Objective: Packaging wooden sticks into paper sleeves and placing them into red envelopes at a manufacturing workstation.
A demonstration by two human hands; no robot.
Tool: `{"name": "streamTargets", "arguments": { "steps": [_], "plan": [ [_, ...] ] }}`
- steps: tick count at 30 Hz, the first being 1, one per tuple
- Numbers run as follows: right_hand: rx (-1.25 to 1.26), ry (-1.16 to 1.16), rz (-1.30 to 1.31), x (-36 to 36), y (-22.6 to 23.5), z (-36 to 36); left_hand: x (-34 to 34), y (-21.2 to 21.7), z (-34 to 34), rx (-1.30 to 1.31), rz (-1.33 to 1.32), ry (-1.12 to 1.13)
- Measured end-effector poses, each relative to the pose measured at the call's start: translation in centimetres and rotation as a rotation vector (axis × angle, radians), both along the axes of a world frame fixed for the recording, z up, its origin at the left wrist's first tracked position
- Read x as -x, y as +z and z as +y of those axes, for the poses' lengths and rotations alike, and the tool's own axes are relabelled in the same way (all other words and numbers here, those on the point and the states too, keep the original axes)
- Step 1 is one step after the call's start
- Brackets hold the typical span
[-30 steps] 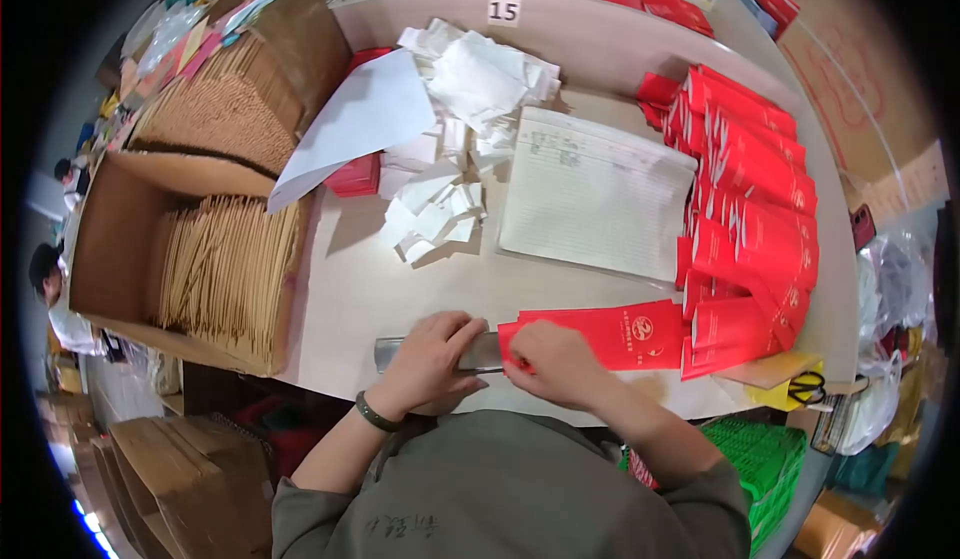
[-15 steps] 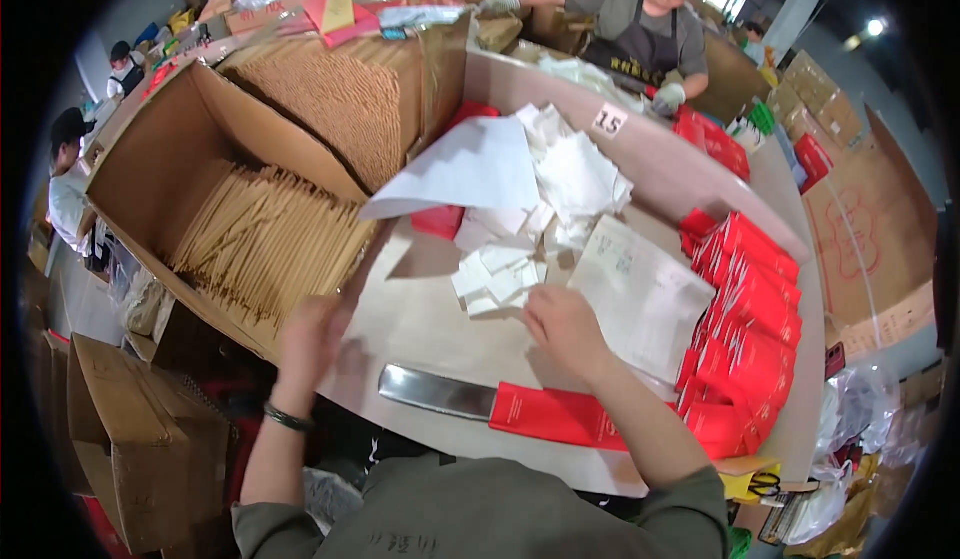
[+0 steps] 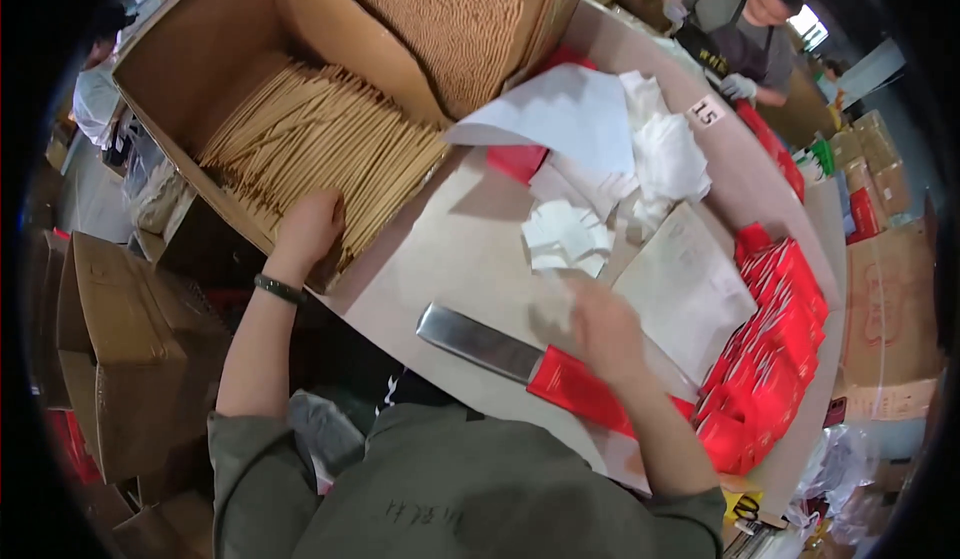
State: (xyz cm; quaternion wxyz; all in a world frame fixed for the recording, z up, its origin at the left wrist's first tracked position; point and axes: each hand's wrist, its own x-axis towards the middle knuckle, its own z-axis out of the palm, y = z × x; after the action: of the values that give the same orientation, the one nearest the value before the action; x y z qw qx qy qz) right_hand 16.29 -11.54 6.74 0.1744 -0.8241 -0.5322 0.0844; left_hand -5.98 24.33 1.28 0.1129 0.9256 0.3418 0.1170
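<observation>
My left hand [image 3: 312, 227] is over the near edge of an open cardboard box, against a pile of thin tan sticks [image 3: 330, 139]. Its fingers are curled, and whatever they hold is hidden. Motion smears my right hand [image 3: 605, 329] above the table, between small white paper slips [image 3: 568, 237] and a long flat metal blade [image 3: 478, 344]. The blade's right part sits in a red sleeve [image 3: 580, 389], partly beneath my right forearm. A stack of white sheets [image 3: 690, 294] lies beside that hand, with a row of red packets [image 3: 770, 359] farther right.
The cardboard box [image 3: 210, 54] borders the table's left side; a second packed box [image 3: 440, 19] stands behind it. Crumpled white paper [image 3: 665, 154] lies against the raised table rim [image 3: 740, 144]. Across the rim, a co-worker [image 3: 750, 44] works in gloves. Cartons [image 3: 140, 349] stand lower left.
My left hand has moved from the table's left edge onto the sticks in the box. My right hand has come nearer to me, toward the red sleeve. The view has shifted and turned.
</observation>
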Motion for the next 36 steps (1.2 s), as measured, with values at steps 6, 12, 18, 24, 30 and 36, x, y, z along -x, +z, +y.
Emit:
{"name": "streamTargets", "arguments": {
  "steps": [6, 12, 18, 24, 30, 36],
  "plan": [
    [0.182, -0.138, 0.601, 5.8, -4.0, -1.0, -0.8, 0.4, -0.4, -0.026, 0.012, 0.080],
    [0.142, -0.044, 0.171, 7.2, -5.4, -1.9, 2.7, 0.6, -7.9, 0.616, -0.731, 0.207],
    [-0.140, 0.106, 0.028, 6.4, -7.1, -3.4, 2.1, -1.5, -16.1, 1.210, -0.591, -0.037],
    [-0.336, -0.015, 0.064, 5.9, -6.3, -5.0, 1.5, 0.2, -15.2, 1.318, -0.454, -0.081],
    [-0.256, 0.041, 0.176, 4.5, -6.9, -8.9, 0.3, 0.6, -12.3, 1.016, 0.073, -0.297],
    [-0.313, 0.072, 0.116, 5.3, -8.4, -8.0, -6.4, -1.6, -21.7, 0.564, -0.063, -0.611]
  ]
}}
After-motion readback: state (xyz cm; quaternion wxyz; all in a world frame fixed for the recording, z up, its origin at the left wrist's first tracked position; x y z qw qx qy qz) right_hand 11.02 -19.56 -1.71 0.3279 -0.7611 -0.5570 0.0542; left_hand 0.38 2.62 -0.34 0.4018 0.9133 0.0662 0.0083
